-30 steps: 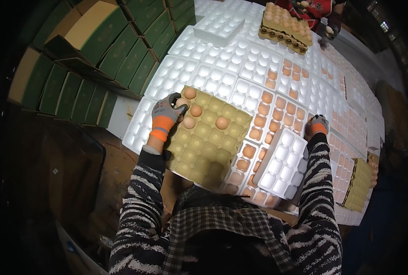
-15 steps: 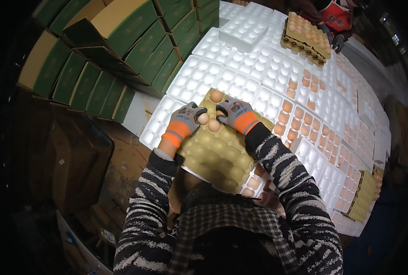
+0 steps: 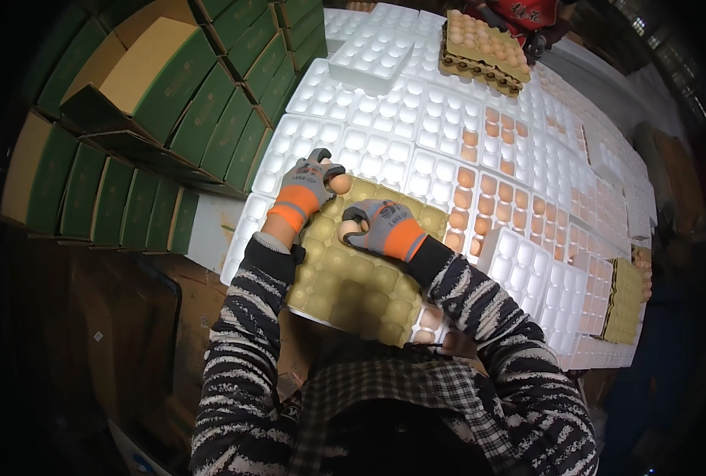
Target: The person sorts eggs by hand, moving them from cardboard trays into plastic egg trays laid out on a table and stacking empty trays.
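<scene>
I see the yellow pulp tray (image 3: 353, 278) nearly empty on the white foam trays (image 3: 416, 119); my left hand (image 3: 305, 186) now clamps an egg (image 3: 339, 183) at its far edge, right hand (image 3: 377, 226) fingers closed on another egg (image 3: 348, 231).

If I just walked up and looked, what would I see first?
First the two grey-and-orange gloved hands in the middle: the left hand and the right hand each hold an egg over a yellowish pulp egg tray. Around them spreads a big field of white foam trays, some pockets holding brown eggs. On the left stand rows of green boxes.
</scene>
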Tool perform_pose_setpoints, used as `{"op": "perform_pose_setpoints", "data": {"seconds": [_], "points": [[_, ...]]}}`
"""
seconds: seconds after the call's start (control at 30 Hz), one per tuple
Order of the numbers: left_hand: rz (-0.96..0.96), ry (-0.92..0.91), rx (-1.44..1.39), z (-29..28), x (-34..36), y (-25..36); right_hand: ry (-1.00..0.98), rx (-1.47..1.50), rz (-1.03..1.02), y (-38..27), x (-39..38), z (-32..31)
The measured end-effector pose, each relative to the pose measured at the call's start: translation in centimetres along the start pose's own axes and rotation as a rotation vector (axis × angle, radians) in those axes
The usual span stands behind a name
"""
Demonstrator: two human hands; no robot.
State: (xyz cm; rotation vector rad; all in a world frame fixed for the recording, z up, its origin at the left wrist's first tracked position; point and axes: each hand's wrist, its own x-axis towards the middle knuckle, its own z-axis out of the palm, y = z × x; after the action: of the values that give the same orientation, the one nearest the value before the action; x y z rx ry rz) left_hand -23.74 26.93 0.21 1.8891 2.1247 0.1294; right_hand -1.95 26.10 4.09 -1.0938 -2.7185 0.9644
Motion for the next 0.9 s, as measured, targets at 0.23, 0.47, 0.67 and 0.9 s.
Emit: {"op": "perform_pose_setpoints", "data": {"seconds": [0.23,0.47,0.67,0.9], "points": [[0.112,0.171,-0.528,-1.1,-0.4,0.6,0.262,-0.105,0.710,14.2,-2.5,-7.2],[0.205,0.129,-0.263,-0.5,4.9,9.4,0.331,0.036,0.305,16.4,0.3,-3.9],[0.045,-0.275,0.158,2.3,10.3,13.7,0.126,-0.070,0.246,16.1,2.0,-3.3],[0.067,-0.161,-0.099,6.1,15.5,13.1,0.665,0.590,0.109,15.7,-1.3,-3.8]]}}
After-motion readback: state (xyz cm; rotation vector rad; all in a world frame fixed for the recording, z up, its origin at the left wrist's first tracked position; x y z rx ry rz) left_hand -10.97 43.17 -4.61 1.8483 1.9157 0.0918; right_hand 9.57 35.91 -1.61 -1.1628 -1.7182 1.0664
